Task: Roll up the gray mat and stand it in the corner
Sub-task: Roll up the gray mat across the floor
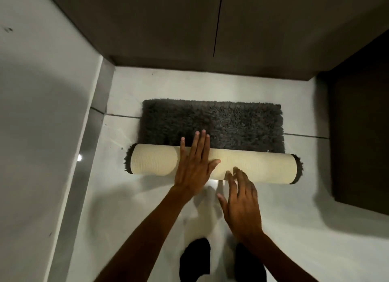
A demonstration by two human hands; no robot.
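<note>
The gray shaggy mat lies on the white floor, its near part wound into a roll that shows a cream backing. My left hand rests flat on top of the roll, fingers spread and reaching onto the gray pile. My right hand hovers at the roll's near side, fingers apart, fingertips at or just touching the backing. Dark fringe sticks out at both ends of the roll.
A dark cabinet front stands just beyond the mat. A white wall with a gray skirting runs along the left, meeting the cabinet in a corner. A dark panel closes the right side. My dark-socked feet are below.
</note>
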